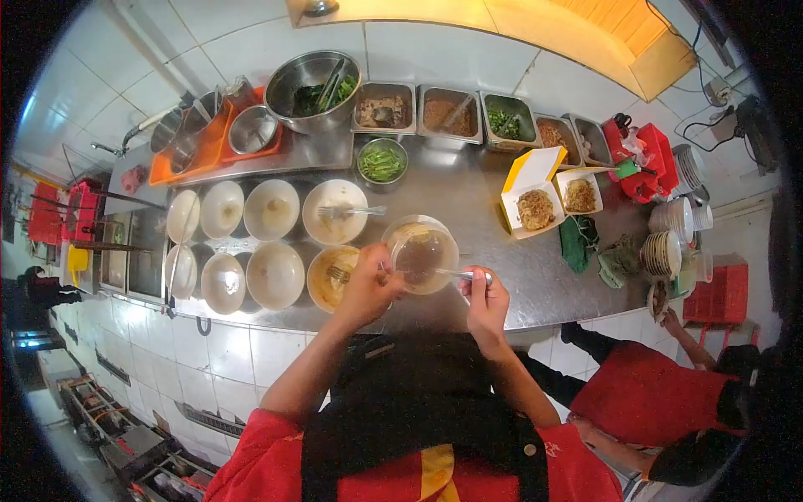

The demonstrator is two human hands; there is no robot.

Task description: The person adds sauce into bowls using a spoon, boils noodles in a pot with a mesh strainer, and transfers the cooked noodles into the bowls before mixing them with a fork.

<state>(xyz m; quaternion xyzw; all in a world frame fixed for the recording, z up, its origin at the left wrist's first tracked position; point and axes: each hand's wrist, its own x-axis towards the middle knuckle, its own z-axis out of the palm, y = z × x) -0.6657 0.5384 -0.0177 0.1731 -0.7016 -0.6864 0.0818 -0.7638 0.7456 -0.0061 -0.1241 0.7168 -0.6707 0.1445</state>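
Observation:
A pale round bowl with brownish contents is in front of me at the table's front edge. My left hand is closed on the bowl's left rim. From the right, my right hand grips the handle of a metal utensil. Its head reaches into the bowl, and I cannot make out whether it is a fork or a spoon. Just left of my left hand, a bowl with orange-brown sauce holds a fork. Behind it, another fork rests across a white bowl.
Two rows of white bowls stand on the left. Along the back are a steel bowl of greens, metal trays and a bowl of chopped green vegetable. Takeaway boxes and stacked plates stand right, near a co-worker.

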